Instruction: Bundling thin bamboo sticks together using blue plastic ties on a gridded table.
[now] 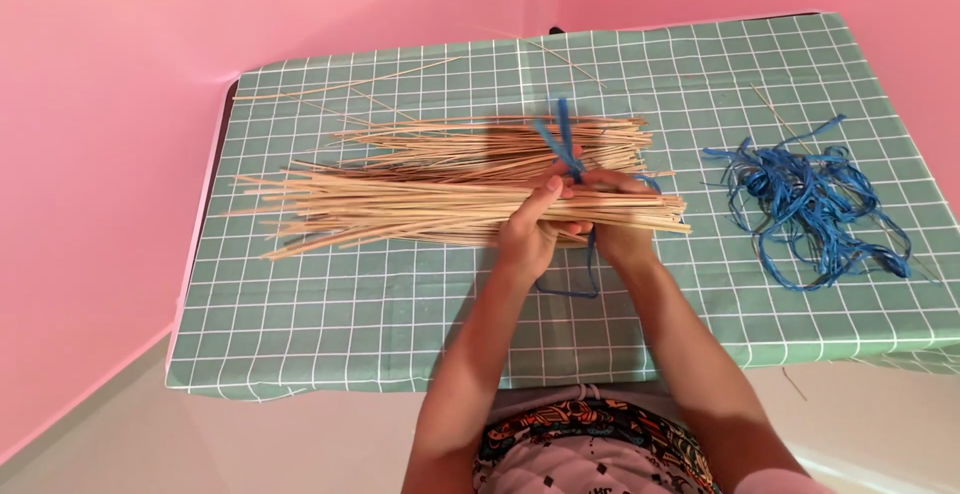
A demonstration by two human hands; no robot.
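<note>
A bundle of thin pale sticks (pixel 400 209) lies across a table covered with a green checked cloth (pixel 330 324). My left hand (pixel 532 229) and my right hand (pixel 622 224) are closed around the bundle near its right end. A blue strip (pixel 562 144) runs around the bundle between my hands; its ends stick up behind them and a loop hangs below. A second, looser pile of sticks (pixel 480 144) lies just behind the bundle.
A tangled heap of blue strips (pixel 810 204) lies on the right part of the table. A few single sticks (pixel 350 84) are scattered toward the far edge. Pink walls stand behind and to the left of the table.
</note>
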